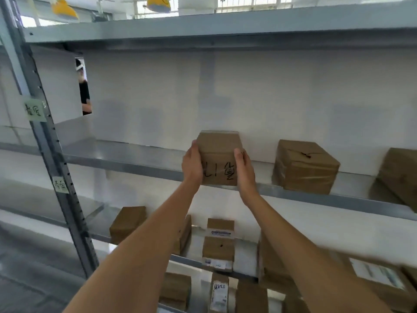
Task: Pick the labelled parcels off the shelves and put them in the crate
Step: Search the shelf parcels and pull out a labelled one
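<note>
Big grey metal shelving fills the view, white backing board behind it, and both arms reach up into the middle level. Between the two hands sits a brown cardboard box with black handwriting on its front face, at the front edge of the shelf, right in the grip. Left hand is flat against the box's left side, fingers straight and running up the cardboard. Right hand is pressed on the right side, thumb on the front corner, fingers going round the far side and out of sight. So it's a two-palm squeeze, the box sandwiched between them; whether its base is on the shelf or just lifted, cannot tell.

Off to the right of the right hand, well apart, stands a second box wrapped in clear tape, and beyond that a third box cut by the frame edge. Below the forearms, on the lower levels, more parcels: a plain one under the left arm, and one with white printed labels between the arms. Left of the hands, on the upright post, a small green paper tag
</note>
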